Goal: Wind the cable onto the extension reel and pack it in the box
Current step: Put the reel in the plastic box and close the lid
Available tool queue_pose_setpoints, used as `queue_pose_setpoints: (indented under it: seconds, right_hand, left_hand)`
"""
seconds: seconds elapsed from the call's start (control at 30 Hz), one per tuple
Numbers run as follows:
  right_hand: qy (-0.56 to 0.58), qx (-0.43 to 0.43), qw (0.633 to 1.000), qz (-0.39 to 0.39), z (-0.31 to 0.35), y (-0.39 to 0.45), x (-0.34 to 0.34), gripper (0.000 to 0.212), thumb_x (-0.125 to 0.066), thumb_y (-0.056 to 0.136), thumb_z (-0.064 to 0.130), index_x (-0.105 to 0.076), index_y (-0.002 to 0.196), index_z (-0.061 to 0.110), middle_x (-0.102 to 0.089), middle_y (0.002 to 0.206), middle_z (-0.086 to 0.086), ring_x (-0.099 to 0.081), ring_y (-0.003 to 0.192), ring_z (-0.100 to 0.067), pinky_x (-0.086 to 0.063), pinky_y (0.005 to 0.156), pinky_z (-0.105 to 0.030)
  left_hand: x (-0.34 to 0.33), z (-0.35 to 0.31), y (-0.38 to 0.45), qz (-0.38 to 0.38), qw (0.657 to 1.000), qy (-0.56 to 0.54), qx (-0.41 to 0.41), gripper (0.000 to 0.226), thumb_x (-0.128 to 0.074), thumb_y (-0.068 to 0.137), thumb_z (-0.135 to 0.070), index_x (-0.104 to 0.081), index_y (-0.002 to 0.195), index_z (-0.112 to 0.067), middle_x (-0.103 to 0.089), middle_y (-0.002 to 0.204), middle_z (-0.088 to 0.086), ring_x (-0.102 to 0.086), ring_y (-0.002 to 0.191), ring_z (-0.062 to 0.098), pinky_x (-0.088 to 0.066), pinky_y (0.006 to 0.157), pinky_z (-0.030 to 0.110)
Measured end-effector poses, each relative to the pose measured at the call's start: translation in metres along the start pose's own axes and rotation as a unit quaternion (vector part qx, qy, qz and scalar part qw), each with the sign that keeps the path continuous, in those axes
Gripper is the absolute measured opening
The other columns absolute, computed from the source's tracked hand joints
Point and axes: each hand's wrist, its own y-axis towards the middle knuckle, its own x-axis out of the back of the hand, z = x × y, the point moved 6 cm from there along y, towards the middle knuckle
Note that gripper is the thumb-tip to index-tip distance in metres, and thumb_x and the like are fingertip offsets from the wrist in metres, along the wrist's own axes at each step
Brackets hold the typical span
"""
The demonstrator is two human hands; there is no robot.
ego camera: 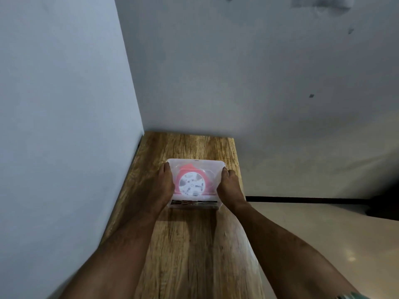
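A translucent plastic box [195, 164] with its lid on stands on the wooden table [194, 244]. Through the lid shows the red extension reel [191, 184] with a white round face, lying flat inside. No loose cable is visible outside the box. My left hand [165, 184] presses against the box's left side and lid edge. My right hand [228, 186] grips the right side the same way. Both hands hold the box between them.
The narrow table sits in a corner, with a blue-grey wall [64, 104] along its left edge and another wall behind it. Its right edge drops to a pale floor [323, 234]. A dark baseboard strip [302, 199] runs along the right wall.
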Motion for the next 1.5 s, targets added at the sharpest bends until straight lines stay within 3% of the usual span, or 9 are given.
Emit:
queue_pose_setpoints:
  seconds: [0.17, 0.3, 0.47, 0.77, 0.87, 1.0, 1.1, 1.23, 1.5]
  right_hand:
    - [0.075, -0.002, 0.997, -0.019, 0.001, 0.007, 0.003, 0.046, -0.047, 0.103, 0.018, -0.039, 0.148, 0.012, -0.049, 0.135, -0.012, -0.053, 0.119, -0.026, -0.053, 0.095, -0.035]
    - [0.166, -0.046, 0.984, -0.032, -0.012, 0.012, 0.006, 0.03, -0.047, 0.103, 0.016, -0.049, 0.131, 0.006, -0.061, 0.122, -0.012, -0.061, 0.104, -0.02, -0.046, 0.07, -0.01]
    - [0.264, -0.156, 0.952, -0.004, -0.029, 0.019, 0.001, 0.039, -0.044, 0.106, 0.034, -0.051, 0.132, 0.004, -0.059, 0.122, -0.01, -0.055, 0.093, -0.013, -0.041, 0.062, -0.018]
    - [0.546, -0.308, 0.763, 0.16, -0.047, 0.012, -0.016, 0.039, -0.062, 0.097, 0.038, -0.059, 0.126, 0.013, -0.065, 0.122, -0.016, -0.064, 0.111, -0.036, -0.06, 0.083, -0.048]
    - [0.511, -0.303, 0.799, 0.097, -0.054, 0.019, -0.008, 0.039, -0.074, 0.089, 0.029, -0.064, 0.118, 0.004, -0.069, 0.116, -0.016, -0.068, 0.105, -0.036, -0.061, 0.084, -0.049]
    - [0.406, -0.243, 0.881, 0.018, -0.051, 0.029, 0.007, 0.031, -0.08, 0.085, 0.025, -0.072, 0.097, -0.002, -0.074, 0.097, -0.013, -0.072, 0.088, -0.028, -0.059, 0.056, -0.031]
    - [0.305, -0.206, 0.93, -0.01, -0.046, 0.033, 0.017, 0.029, -0.082, 0.082, 0.024, -0.074, 0.087, -0.003, -0.074, 0.083, -0.016, -0.072, 0.071, -0.029, -0.056, 0.05, -0.032]
    - [0.212, -0.189, 0.959, -0.012, -0.04, 0.036, 0.024, 0.03, -0.082, 0.082, 0.025, -0.075, 0.083, -0.004, -0.074, 0.08, -0.016, -0.074, 0.069, -0.028, -0.064, 0.062, -0.044]
    - [0.074, -0.176, 0.981, -0.04, -0.022, 0.036, 0.034, 0.026, -0.081, 0.083, 0.028, -0.078, 0.085, 0.003, -0.076, 0.08, -0.011, -0.073, 0.068, -0.021, -0.058, 0.061, -0.029]
  left_hand:
    - [0.008, -0.028, 0.009, -0.087, 0.988, 0.12, -0.043, 0.087, -0.077, 0.083, -0.04, -0.033, 0.15, -0.005, -0.036, 0.155, 0.02, -0.039, 0.141, 0.035, -0.038, 0.114, 0.046]
    - [-0.02, -0.074, 0.017, -0.013, 0.984, 0.072, -0.161, 0.074, -0.044, 0.101, -0.051, -0.018, 0.158, -0.011, -0.018, 0.167, 0.015, -0.018, 0.154, 0.032, -0.017, 0.125, 0.051]
    - [-0.047, -0.077, 0.019, 0.038, 0.983, 0.064, -0.17, 0.077, -0.024, 0.101, -0.062, -0.01, 0.16, -0.014, -0.006, 0.17, 0.011, -0.004, 0.157, 0.027, 0.001, 0.125, 0.05]
    - [-0.05, -0.077, 0.019, 0.05, 0.979, 0.08, -0.181, 0.078, -0.018, 0.102, -0.061, -0.005, 0.161, -0.011, 0.001, 0.17, 0.012, 0.003, 0.157, 0.028, 0.003, 0.125, 0.053]
    - [-0.051, -0.077, 0.021, 0.051, 0.979, 0.079, -0.182, 0.078, -0.018, 0.102, -0.061, -0.005, 0.16, -0.011, 0.001, 0.17, 0.013, 0.003, 0.157, 0.028, 0.002, 0.125, 0.054]
    - [-0.053, -0.076, 0.02, 0.046, 0.978, 0.083, -0.183, 0.079, -0.018, 0.102, -0.061, -0.006, 0.16, -0.01, 0.0, 0.169, 0.013, 0.002, 0.157, 0.028, 0.003, 0.124, 0.054]
    - [-0.052, -0.077, 0.021, 0.045, 0.978, 0.09, -0.182, 0.078, -0.018, 0.102, -0.061, -0.006, 0.16, -0.01, 0.0, 0.169, 0.014, 0.001, 0.157, 0.028, 0.002, 0.124, 0.054]
    - [-0.051, -0.078, 0.02, 0.041, 0.977, 0.098, -0.187, 0.078, -0.018, 0.102, -0.06, -0.007, 0.16, -0.009, -0.003, 0.169, 0.015, -0.002, 0.157, 0.03, -0.001, 0.125, 0.055]
    - [-0.05, -0.078, 0.02, 0.042, 0.976, 0.098, -0.188, 0.077, -0.018, 0.103, -0.059, -0.009, 0.16, -0.009, -0.004, 0.169, 0.015, -0.002, 0.157, 0.03, -0.001, 0.124, 0.056]
